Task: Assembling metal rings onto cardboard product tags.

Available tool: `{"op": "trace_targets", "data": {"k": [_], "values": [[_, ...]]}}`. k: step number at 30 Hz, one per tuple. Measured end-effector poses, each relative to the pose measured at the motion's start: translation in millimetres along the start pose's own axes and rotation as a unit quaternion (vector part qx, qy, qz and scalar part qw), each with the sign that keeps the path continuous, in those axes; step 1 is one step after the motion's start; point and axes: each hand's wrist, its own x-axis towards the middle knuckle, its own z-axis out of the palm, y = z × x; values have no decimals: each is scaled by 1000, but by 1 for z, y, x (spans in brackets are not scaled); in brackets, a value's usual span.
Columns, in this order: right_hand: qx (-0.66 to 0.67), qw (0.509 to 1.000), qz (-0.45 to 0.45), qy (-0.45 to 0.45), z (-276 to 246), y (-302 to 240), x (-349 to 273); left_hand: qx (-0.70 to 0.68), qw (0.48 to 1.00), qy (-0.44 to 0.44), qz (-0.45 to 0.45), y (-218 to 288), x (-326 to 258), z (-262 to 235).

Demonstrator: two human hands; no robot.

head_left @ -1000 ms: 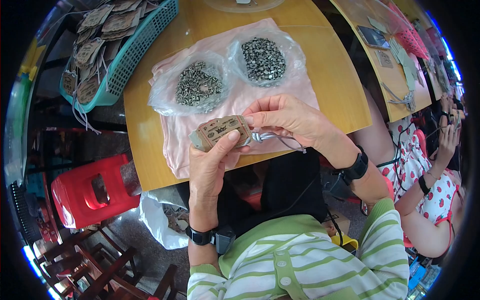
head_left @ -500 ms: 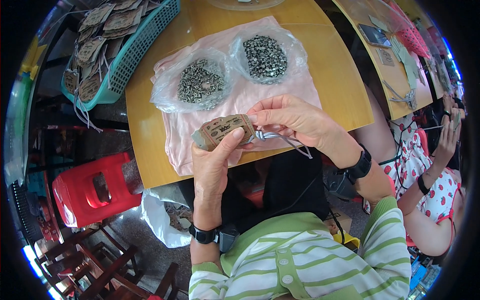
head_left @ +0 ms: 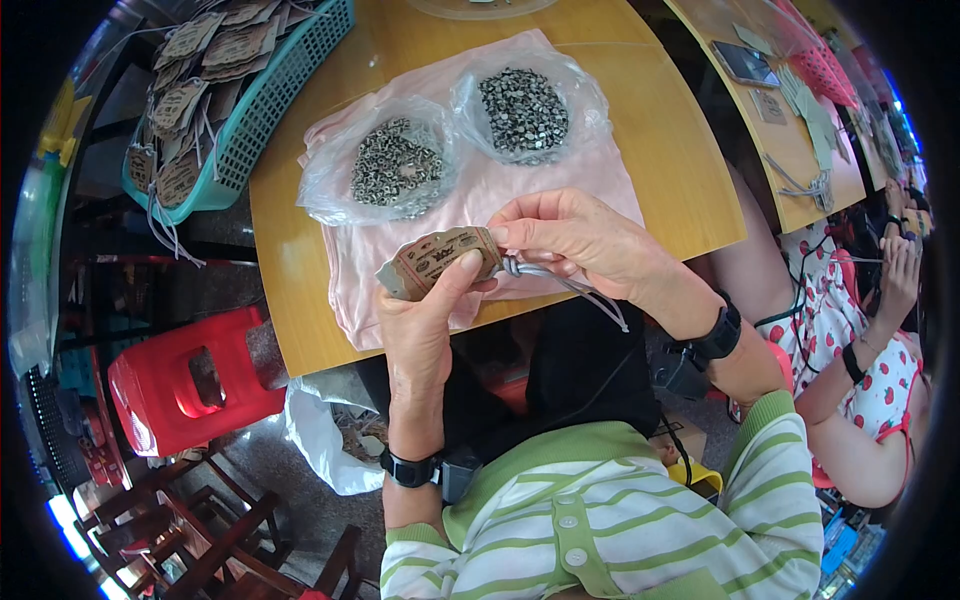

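Note:
A stack of brown printed hang tags (head_left: 437, 258) with a scalloped edge lies in my left hand (head_left: 422, 325), thumb pressed on top. My right hand (head_left: 585, 240) pinches the tags' right end between thumb and fingertips. From that end a knotted grey cord (head_left: 570, 279) trails under my right hand to the right. Beyond my hands, two clear plastic bags hold small metal pieces: ring-like ones in the left bag (head_left: 325, 180), darker shiny ones in the right bag (head_left: 590, 110). Both bags rest on a pink cloth (head_left: 600, 195).
A teal basket (head_left: 262, 125) heaped with corded tags stands at the left. Below it is a red plastic stool (head_left: 150, 385). A white bag (head_left: 315, 440) sits on the floor. At right, a co-worker's hand (head_left: 898, 275) is near a second table with a phone (head_left: 744, 63).
The tags have tilted and shifted slightly left in my hands. Both hands keep their grip. The co-worker's hands at the right have moved a little.

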Motion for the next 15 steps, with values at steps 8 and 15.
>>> {"op": "trace_targets", "data": {"k": [8,15], "values": [[-28,999,-34,-9,3,7,1,3,1000,11,-24,1,2,-1],[-35,999,-13,28,3,9,-2,50,999,17,-9,-3,-1,-1]]}}
